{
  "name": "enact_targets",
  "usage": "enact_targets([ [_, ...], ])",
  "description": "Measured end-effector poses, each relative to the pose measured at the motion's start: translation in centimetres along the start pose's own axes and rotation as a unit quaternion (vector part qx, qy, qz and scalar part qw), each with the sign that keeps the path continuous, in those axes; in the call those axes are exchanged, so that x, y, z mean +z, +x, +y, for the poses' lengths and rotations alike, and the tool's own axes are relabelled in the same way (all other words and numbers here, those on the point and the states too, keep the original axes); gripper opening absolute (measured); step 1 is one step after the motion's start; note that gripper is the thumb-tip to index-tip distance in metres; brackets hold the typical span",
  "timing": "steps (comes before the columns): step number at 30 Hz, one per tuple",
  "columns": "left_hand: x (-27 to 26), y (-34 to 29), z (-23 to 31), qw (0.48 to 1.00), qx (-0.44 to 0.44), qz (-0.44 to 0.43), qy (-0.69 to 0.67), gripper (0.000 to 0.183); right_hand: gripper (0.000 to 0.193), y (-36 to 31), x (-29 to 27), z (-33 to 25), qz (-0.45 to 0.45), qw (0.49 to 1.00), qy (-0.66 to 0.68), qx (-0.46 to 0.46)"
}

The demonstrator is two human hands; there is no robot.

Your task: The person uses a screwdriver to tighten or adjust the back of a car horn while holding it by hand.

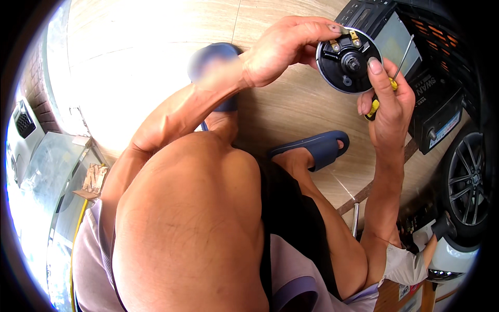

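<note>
A bare, bent knee (187,218) looms closest, filling the lower middle of the frame. Beyond it, near the upper right, a round black device with a pale metal rim (347,75) is held up between both hands, its ribbed centre and two brass terminals (355,38) facing the camera.

The device looks rigid and probably rather heavy for its size; it should not flex when squeezed. Its smooth rim may slip a little under oily fingers, so the edge, gripped from opposite sides, seems the best hold. The thin terminals look like the part most easily bent and are better left unloaded.

The left hand (280,49) grasps the device at its upper left, thumb along the top edge close to the terminals, fingers curled around the side and partly hidden behind. Its forearm slants up from the lower left, the wrist slightly bent.

The right hand (390,104) pinches the lower right edge, thumb lying on the face. The same hand also keeps a screwdriver (374,106) tucked across its fingers, yellow-and-black handle behind the thumb, shaft pointing to the upper right. Its forearm rises almost vertically along the right side.
</note>
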State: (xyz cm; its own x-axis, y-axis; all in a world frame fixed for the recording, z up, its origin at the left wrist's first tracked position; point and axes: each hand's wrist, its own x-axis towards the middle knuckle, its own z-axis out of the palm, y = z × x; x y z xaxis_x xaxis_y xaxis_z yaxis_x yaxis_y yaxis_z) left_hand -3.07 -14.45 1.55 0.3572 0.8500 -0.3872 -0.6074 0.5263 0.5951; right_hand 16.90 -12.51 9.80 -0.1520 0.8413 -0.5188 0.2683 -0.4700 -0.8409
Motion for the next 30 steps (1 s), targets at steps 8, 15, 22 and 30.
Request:
enact_targets([
  [8,0.3,-0.4,0.4,0.999,-0.007,0.021,0.029,0.04,0.029,0.1,0.1,0.4,-0.004,0.998,0.041,0.038],
  [15,1.1,-0.6,1.4,0.996,-0.005,0.013,0.093,0.039,0.03,0.1,0.0,0.0,-0.034,0.993,0.093,0.058],
  [22,0.5,0.2,0.4,0.994,0.026,0.005,0.105,0.041,0.031,-0.1,0.3,-0.5,-0.046,0.987,0.122,0.089],
  [30,0.3,0.4,0.2,0.99,0.03,-0.006,0.141,0.049,0.033,-0.7,0.1,-0.3,-0.055,0.982,0.141,0.109],
])
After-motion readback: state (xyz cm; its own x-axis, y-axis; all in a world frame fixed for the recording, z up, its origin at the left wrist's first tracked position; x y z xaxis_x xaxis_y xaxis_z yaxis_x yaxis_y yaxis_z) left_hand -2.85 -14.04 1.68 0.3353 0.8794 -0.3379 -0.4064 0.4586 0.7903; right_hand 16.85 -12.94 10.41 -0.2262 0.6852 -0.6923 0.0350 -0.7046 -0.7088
